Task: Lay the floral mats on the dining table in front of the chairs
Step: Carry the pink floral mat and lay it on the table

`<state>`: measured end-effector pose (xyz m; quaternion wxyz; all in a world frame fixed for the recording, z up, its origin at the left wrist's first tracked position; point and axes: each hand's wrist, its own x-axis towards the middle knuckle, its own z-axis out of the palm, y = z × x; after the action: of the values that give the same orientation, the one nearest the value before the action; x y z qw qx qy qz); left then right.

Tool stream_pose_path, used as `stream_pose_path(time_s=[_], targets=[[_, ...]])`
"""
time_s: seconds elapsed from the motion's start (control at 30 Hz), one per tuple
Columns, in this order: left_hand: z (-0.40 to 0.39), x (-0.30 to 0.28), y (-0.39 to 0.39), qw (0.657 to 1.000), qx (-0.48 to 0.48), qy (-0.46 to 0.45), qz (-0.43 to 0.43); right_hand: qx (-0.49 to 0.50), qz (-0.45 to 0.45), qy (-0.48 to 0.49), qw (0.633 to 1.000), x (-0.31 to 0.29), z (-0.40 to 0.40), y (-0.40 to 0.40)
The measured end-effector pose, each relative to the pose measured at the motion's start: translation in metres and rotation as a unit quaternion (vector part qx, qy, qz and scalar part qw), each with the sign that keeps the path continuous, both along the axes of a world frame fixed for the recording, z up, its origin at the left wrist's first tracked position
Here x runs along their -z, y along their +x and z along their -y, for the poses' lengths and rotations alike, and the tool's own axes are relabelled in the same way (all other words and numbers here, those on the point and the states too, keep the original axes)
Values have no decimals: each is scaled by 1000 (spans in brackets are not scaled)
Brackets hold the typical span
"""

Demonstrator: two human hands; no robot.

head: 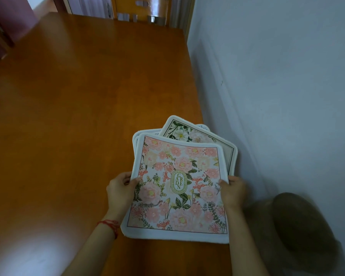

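Note:
A pink floral mat (177, 188) with a "GARDEN" label lies on top of a loose stack near the right edge of the wooden dining table (68, 116). Beneath it a white-flowered mat (184, 132) sticks out at an angle, and further mat edges show at the upper left corner. My left hand (122, 193) pinches the top mat's left edge, thumb on top. The right edge of that mat is pinched by my right hand (234, 191). A red string bracelet circles my left wrist.
A wooden chair (141, 10) stands at the table's far end. A pale wall (277, 76) runs close along the table's right side. A dark rounded object (299, 228) sits low at the right, blurred. Bare tabletop stretches to the left and far side.

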<state>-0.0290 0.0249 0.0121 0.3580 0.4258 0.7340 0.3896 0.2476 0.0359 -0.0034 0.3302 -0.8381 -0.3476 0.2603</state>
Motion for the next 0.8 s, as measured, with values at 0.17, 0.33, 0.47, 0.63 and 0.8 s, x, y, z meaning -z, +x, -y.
stream_pose_path(time_s=[0.17,0.33,0.47,0.63,0.8], targets=[[6,-13,-11,1000,10,21,-9,-22,13,39,999,-23,15,-19],[17,-29,-24,999,13,40,-18,-79,40,84,993,-46,35,-30],[31,-42,-36,998,23,53,-23,-124,36,108,986,-66,53,-35],[55,-59,-47,996,26,76,-38,-174,68,127,974,-89,71,-38],[90,-81,-53,994,7,96,-57,-213,72,164,961,-115,96,-41]])
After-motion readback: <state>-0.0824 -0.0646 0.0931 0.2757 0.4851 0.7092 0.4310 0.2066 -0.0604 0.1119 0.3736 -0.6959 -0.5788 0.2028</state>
